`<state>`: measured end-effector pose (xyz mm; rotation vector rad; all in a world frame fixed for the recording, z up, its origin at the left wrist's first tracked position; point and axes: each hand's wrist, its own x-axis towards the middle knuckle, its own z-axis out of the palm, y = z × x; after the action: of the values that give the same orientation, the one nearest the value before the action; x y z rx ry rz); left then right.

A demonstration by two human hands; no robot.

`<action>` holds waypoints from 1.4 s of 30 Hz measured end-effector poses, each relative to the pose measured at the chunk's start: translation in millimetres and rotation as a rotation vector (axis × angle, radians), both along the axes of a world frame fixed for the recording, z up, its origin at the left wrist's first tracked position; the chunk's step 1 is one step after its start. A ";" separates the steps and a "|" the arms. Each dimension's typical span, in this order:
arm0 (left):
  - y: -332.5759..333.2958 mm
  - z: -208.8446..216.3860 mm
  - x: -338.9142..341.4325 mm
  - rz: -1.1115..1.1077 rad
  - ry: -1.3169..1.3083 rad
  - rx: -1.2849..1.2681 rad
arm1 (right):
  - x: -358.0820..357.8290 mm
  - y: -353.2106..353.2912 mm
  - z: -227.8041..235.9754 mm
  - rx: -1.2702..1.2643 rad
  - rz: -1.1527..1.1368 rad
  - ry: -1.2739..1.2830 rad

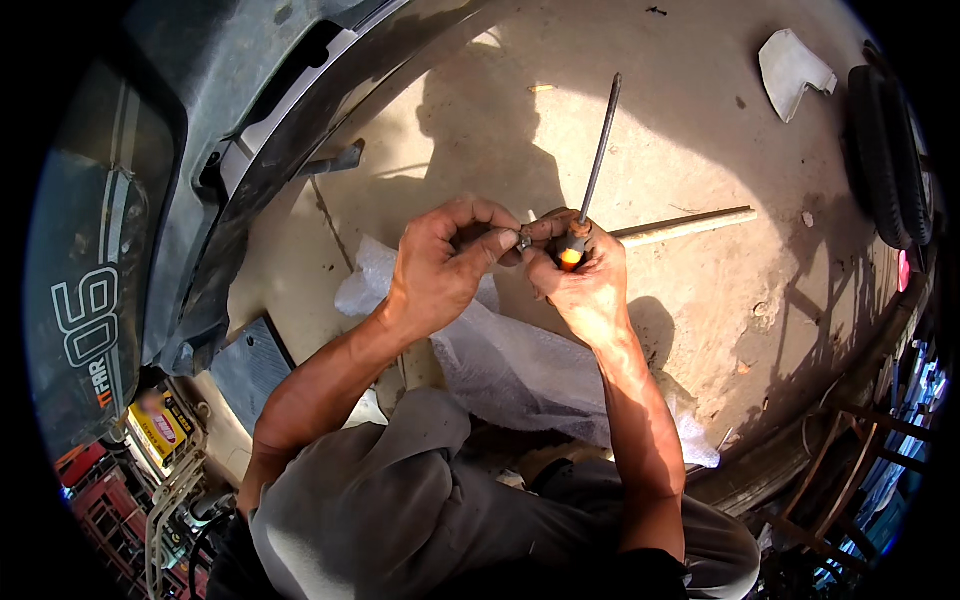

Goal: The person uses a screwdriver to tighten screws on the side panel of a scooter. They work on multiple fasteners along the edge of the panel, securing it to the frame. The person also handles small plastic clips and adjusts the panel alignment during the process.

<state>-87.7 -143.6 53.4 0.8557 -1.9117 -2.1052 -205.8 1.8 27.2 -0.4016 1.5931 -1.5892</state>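
Note:
My two hands meet in front of me above the concrete floor. My left hand (440,258) pinches a small metal piece (523,242), too small to name. My right hand (592,283) is closed around the orange and black handle of a screwdriver (601,146), whose long dark shaft points up and away. The thumb and forefinger of that same hand also touch the small metal piece. Under my forearms, a sheet of bubble wrap (520,365) lies across the floor by my knees.
A dark vehicle body panel (150,200) with a wheel-arch edge curves along the left. A wooden strip (685,226), a broken white piece (793,75) and a tyre (885,160) are to the right. A yellow box (160,425) stands lower left, beside a dark flat board (252,372).

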 end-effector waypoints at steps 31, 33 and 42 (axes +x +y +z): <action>4.8 11.1 2.9 -0.182 0.101 -0.762 | 8.3 -0.8 25.3 -0.062 -0.039 0.667; 7.1 4.4 6.6 -0.140 0.148 -0.670 | 4.2 3.2 27.6 -0.068 0.011 0.621; 0.2 1.3 5.5 -0.252 0.034 -0.254 | -12.1 7.8 36.7 0.011 0.093 0.499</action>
<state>-82.2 -143.4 54.7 0.5480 -2.3086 -1.9251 -217.9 9.5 63.9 -0.9081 1.9150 -1.4791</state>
